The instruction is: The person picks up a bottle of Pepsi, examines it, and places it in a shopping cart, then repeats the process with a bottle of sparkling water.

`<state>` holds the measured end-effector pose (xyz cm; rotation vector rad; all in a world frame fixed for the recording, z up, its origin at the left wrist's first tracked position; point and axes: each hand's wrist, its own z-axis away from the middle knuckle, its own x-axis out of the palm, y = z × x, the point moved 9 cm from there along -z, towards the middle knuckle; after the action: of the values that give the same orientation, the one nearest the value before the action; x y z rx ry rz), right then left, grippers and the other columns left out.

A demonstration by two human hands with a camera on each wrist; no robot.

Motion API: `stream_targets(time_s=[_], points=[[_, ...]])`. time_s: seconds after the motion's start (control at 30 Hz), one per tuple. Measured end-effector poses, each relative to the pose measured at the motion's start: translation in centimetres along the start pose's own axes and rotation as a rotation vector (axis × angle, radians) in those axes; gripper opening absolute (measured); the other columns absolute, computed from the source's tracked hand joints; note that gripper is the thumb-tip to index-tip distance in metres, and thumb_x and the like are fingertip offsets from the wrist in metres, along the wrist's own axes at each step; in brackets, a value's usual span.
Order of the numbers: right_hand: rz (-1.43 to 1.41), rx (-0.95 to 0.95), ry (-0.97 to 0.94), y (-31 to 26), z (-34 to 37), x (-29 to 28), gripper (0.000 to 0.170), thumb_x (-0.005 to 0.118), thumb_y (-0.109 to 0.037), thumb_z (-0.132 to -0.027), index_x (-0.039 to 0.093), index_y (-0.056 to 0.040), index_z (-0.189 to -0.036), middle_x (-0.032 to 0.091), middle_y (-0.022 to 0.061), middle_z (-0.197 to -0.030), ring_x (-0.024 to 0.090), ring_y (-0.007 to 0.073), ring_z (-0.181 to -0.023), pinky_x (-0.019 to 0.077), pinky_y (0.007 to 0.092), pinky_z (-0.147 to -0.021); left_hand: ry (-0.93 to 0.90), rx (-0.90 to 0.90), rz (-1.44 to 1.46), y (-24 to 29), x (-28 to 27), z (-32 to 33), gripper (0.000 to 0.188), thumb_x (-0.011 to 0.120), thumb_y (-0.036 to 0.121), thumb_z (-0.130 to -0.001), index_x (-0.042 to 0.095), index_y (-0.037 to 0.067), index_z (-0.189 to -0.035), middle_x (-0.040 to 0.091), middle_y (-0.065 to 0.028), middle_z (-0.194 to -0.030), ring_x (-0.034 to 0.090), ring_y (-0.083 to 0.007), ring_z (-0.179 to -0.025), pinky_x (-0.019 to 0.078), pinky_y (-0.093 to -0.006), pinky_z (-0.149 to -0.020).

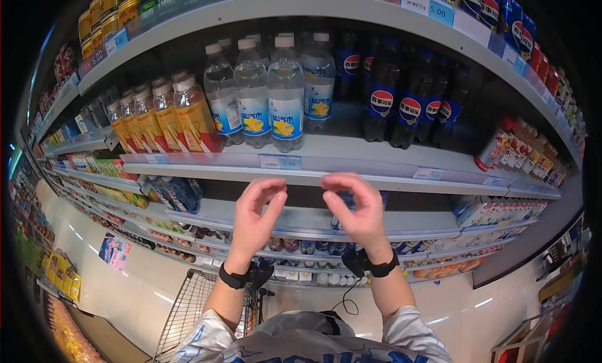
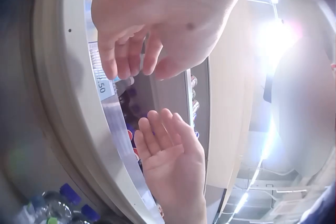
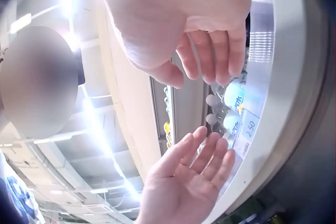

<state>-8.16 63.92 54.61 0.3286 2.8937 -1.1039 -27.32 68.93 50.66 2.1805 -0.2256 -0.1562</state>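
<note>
Both hands hover in front of the shelf edge, palms facing each other with a gap between them, fingers loosely bent and nothing held. The left hand point(image 1: 257, 211) is just below a 2.50 price tag point(image 1: 279, 162); the right hand point(image 1: 360, 211) is level with it on the other side. In the left wrist view the right hand point(image 2: 176, 169) shows its bare palm, and in the right wrist view the left hand point(image 3: 184, 184) does too. Above them on the shelf stand clear soda bottles point(image 1: 286, 112) with lemon labels and dark cola bottles point(image 1: 380, 106) with blue labels.
Orange-labelled drink bottles point(image 1: 195, 124) line the shelf's left part; small bottles with pale caps point(image 1: 514, 146) stand far right. An upper shelf edge point(image 1: 351, 6) overhangs the bottles. Lower shelves hold cartons point(image 1: 495, 212) and packets. A wire shopping cart point(image 1: 179, 313) stands at lower left.
</note>
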Motion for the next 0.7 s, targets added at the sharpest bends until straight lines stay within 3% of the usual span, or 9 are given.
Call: stream_targets(time_s=[0.13, 0.2, 0.3, 0.37, 0.5, 0.6, 0.7], points=[[0.263, -0.128, 0.036, -1.8, -4.0, 1.0, 0.031, 0.072, -0.008, -0.08, 0.064, 0.0007, -0.108, 0.066, 0.0135, -0.102, 0.064, 0.0243, -0.093, 0.0506, 0.0322, -0.083, 0.037, 0.144, -0.057, 2.7, -0.5, -3.0, 0.025, 0.06, 0.002, -0.093, 0.059, -0.002, -0.117, 0.063, -0.0072, -0.112, 0.061, -0.0158, -0.105, 0.047, -0.0284, -0.095], [0.337, -0.172, 0.044, -1.9, -5.6, 1.9, 0.037, 0.072, -0.011, -0.08, 0.062, 0.0005, -0.113, 0.065, 0.015, -0.106, 0.064, 0.0275, -0.097, 0.0504, 0.0338, -0.085, 0.129, 0.291, -0.17, 4.6, -0.9, -4.3, 0.026, 0.063, 0.002, -0.089, 0.061, -0.003, -0.114, 0.062, -0.0117, -0.116, 0.062, -0.0185, -0.104, 0.0495, -0.03, -0.091], [0.486, -0.081, 0.021, 0.1, -7.8, 3.4, 0.062, 0.071, -0.024, -0.081, 0.047, 0.0039, -0.131, 0.06, 0.0209, -0.119, 0.059, 0.0375, -0.109, 0.0495, 0.0408, -0.089, 0.16, 0.392, -0.328, 5.6, -1.1, -6.3, 0.03, 0.061, 0.006, -0.089, 0.059, -0.002, -0.118, 0.062, -0.0159, -0.12, 0.062, -0.0255, -0.105, 0.0496, -0.0326, -0.09], [0.553, -0.055, 0.025, 1.6, -9.0, 4.3, 0.065, 0.07, -0.027, -0.081, 0.045, 0.0058, -0.132, 0.059, 0.0225, -0.12, 0.059, 0.039, -0.11, 0.0495, 0.0418, -0.089, 0.201, 0.462, -0.499, 5.7, -1.2, -7.7, 0.035, 0.058, 0.009, -0.09, 0.056, -0.003, -0.123, 0.06, -0.0197, -0.12, 0.062, -0.032, -0.104, 0.0495, -0.0353, -0.088], [0.657, 0.042, -0.029, 3.3, -10.3, 5.7, 0.074, 0.066, -0.035, -0.082, 0.039, 0.0094, -0.135, 0.058, 0.0266, -0.121, 0.058, 0.0428, -0.11, 0.0501, 0.0451, -0.089, 0.201, 0.354, -0.474, 4.4, -1.0, -9.3, 0.043, 0.057, 0.012, -0.093, 0.049, -0.01, -0.129, 0.058, -0.024, -0.122, 0.063, -0.0331, -0.104, 0.0545, -0.0355, -0.081], [0.651, 0.142, -0.08, 4.1, -10.9, 6.3, 0.076, 0.067, -0.037, -0.081, 0.038, 0.0075, -0.137, 0.059, 0.0259, -0.12, 0.059, 0.0426, -0.107, 0.0509, 0.046, -0.086, 0.198, 0.297, -0.526, 3.9, -1.1, -9.6, 0.045, 0.057, 0.01, -0.093, 0.047, -0.007, -0.134, 0.059, -0.0232, -0.123, 0.063, -0.0281, -0.107, 0.0576, -0.0332, -0.078], [0.745, 0.113, -0.011, 3.4, -11.0, 6.5, 0.073, 0.069, -0.038, -0.079, 0.042, 0.004, -0.133, 0.064, 0.0237, -0.111, 0.064, 0.0418, -0.093, 0.0525, 0.0473, -0.078, 0.204, 0.272, -0.488, 3.5, -1.3, -9.6, 0.046, 0.06, 0.01, -0.091, 0.049, -0.007, -0.133, 0.06, -0.0226, -0.123, 0.063, -0.0262, -0.107, 0.0579, -0.0325, -0.078]])
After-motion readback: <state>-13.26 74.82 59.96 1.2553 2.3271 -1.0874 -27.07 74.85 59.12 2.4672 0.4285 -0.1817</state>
